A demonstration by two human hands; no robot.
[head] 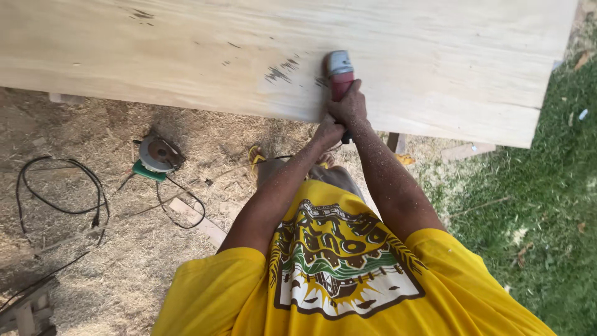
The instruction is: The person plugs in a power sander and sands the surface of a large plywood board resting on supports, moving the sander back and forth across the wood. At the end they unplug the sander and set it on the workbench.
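Both arms stretch forward and converge, elbows slightly bent, forearms dusted with fine shavings. Right hand leads, fingers curled tight, knuckles up. Left hand sits just behind and below it, touching the right wrist, also closed in a grip.

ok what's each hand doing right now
left hand: closed around the rear of the red power tool
right hand: closed on the power tool's body

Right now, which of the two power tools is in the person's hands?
The red and grey power tool on the wooden board, gripped by both hands. The round saw with the green handle lies untouched on the sawdust.
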